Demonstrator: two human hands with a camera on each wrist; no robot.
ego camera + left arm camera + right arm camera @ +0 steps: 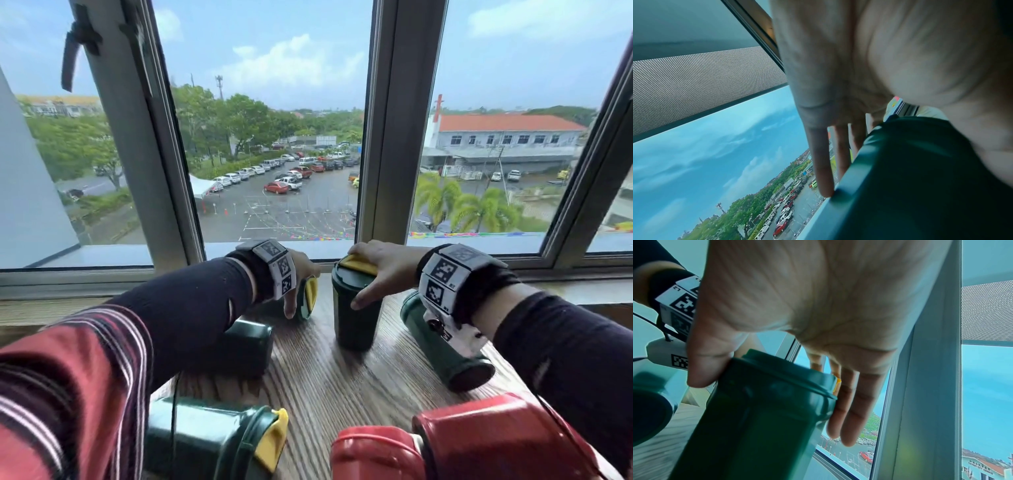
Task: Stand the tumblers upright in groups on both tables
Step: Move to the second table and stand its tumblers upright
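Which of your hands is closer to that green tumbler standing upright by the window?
The right hand: it grips the lid of the upright green tumbler. The left hand is off to its left, on a green tumbler lying on its side.

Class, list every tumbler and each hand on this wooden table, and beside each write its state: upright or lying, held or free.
Upright green tumbler: standing, gripped at its lid.
Far-left green tumbler: lying, under the left hand.
Right green tumbler: lying, free.
Middle-left green tumbler: lying, free.
Near green tumbler: lying, free.
Red tumbler: lying, free.
Left hand: touches the far-left green tumbler.
Right hand: holds the upright green tumbler.
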